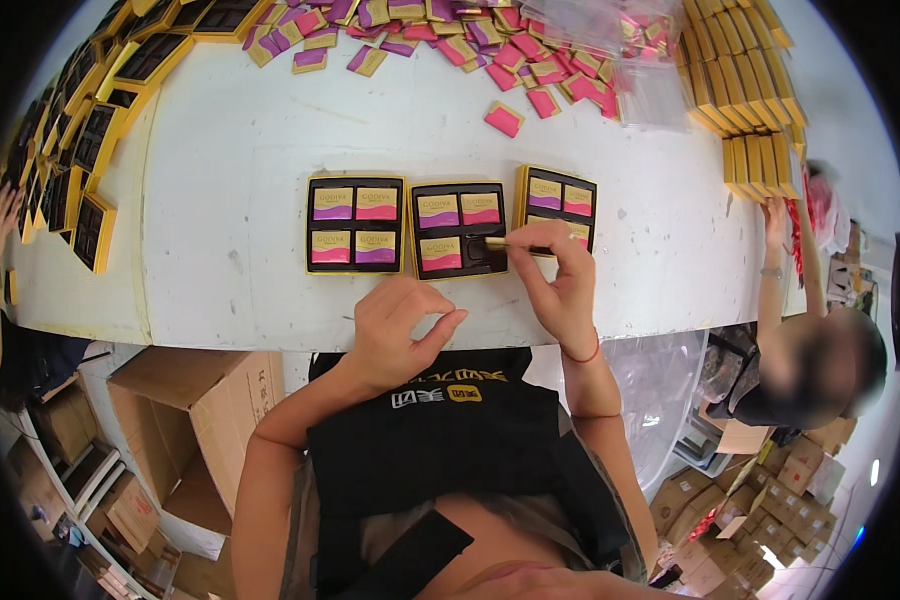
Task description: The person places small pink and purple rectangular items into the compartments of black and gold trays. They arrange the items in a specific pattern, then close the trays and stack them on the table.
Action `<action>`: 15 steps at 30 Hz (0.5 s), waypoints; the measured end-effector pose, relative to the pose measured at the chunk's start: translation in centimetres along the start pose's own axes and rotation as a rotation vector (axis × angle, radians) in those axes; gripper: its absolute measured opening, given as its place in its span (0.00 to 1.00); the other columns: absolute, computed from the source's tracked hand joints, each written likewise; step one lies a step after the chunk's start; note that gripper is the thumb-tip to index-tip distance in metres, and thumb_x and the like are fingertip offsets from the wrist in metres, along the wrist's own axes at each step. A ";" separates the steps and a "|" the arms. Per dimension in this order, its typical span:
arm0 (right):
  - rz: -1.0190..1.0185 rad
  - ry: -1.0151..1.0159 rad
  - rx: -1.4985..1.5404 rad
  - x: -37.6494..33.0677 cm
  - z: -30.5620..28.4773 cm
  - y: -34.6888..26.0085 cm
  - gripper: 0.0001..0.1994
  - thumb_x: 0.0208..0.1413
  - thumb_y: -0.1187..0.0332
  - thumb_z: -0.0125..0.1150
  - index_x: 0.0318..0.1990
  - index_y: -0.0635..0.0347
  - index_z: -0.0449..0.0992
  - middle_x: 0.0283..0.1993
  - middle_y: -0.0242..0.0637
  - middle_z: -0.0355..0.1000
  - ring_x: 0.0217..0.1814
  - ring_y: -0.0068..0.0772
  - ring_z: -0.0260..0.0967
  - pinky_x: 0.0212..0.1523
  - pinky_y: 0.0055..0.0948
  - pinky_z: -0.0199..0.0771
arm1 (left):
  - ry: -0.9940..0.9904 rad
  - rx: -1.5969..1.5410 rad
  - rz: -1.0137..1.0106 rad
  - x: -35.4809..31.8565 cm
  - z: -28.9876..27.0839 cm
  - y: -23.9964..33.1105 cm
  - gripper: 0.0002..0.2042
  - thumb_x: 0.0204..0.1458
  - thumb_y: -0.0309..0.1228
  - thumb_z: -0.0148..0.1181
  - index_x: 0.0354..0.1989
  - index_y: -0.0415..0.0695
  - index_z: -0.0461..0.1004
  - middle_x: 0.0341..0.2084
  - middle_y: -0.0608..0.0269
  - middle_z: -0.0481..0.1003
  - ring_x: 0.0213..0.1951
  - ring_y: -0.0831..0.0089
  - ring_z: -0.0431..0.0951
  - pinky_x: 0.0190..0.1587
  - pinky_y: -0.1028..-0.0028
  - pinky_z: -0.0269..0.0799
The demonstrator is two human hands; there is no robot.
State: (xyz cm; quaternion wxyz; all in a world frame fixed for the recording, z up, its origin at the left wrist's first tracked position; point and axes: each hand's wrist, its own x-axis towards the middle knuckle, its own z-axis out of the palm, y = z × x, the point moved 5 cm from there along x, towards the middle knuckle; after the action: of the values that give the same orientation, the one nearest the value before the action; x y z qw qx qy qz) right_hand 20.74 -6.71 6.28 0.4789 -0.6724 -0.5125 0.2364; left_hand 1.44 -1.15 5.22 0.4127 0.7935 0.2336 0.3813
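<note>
1. The white table [220, 200] is the biggest thing. There is one, and three open boxes sit in a row near its front edge.
2. The middle box [459, 230] is the one being filled. It has three squares in it and one empty spot, at the lower right.
3. The left box [356, 224] is full, with four squares. In the right box [558, 205] I can count two squares on top; the hand hides the rest.
4. The right hand [562, 285] pinches one thin gold-edged square [500, 242] between thumb and fingers, right over the empty spot.
5. To do this well, I think the square should go down flat, with its edges lined up with the spot, then get a soft press.
6. The left hand [395, 325] rests on the table edge, fingers curled, holding nothing.
7. The loose squares [450, 35] at the back are too many to count. One pink square [504, 119] lies alone.
</note>
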 end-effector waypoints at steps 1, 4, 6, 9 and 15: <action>0.005 0.010 -0.002 0.0 0.5 0.6 0.10 0.48 0.81 0.64 0.38 0.58 0.80 0.35 0.36 0.75 0.40 0.36 0.70 0.42 0.30 0.70 | -0.003 0.061 0.043 0.1 0.0 0.2 0.09 0.43 0.23 0.69 0.32 0.44 0.75 0.32 0.62 0.76 0.33 0.64 0.77 0.37 0.66 0.72; -0.111 -0.011 -0.158 0.2 0.9 0.3 0.09 0.47 0.78 0.67 0.38 0.56 0.80 0.35 0.33 0.74 0.40 0.35 0.69 0.43 0.32 0.65 | 0.020 0.296 0.090 1.2 0.0 0.5 0.11 0.41 0.22 0.67 0.35 0.45 0.78 0.34 0.67 0.76 0.40 0.65 0.75 0.43 0.65 0.68; -0.226 -0.017 -0.316 0.2 1.2 -0.6 0.10 0.46 0.76 0.69 0.38 0.55 0.81 0.36 0.31 0.74 0.40 0.34 0.68 0.44 0.33 0.62 | 0.015 0.342 0.110 0.4 0.3 -0.7 0.11 0.42 0.21 0.66 0.36 0.46 0.79 0.34 0.68 0.76 0.41 0.66 0.74 0.45 0.66 0.65; -0.383 -0.033 -0.514 -0.1 1.5 -1.6 0.11 0.44 0.74 0.70 0.38 0.54 0.81 0.38 0.29 0.72 0.42 0.31 0.68 0.45 0.35 0.59 | 0.006 0.353 0.109 0.2 0.3 -1.1 0.10 0.42 0.21 0.65 0.35 0.46 0.80 0.35 0.68 0.76 0.40 0.66 0.73 0.46 0.67 0.63; -0.552 -0.313 -0.508 -1.0 1.3 -2.9 0.16 0.43 0.69 0.69 0.43 0.56 0.78 0.42 0.33 0.72 0.44 0.35 0.69 0.48 0.39 0.62 | 0.013 0.347 0.105 0.5 0.6 -1.0 0.10 0.42 0.21 0.66 0.34 0.47 0.80 0.34 0.69 0.76 0.39 0.67 0.73 0.45 0.66 0.62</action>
State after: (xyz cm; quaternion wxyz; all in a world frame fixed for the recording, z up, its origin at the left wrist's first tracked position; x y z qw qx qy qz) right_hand 18.03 -7.03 8.11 0.2592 -0.5625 -0.7825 0.0643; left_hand 2.16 -0.50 4.35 0.2475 0.8614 0.2571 0.3614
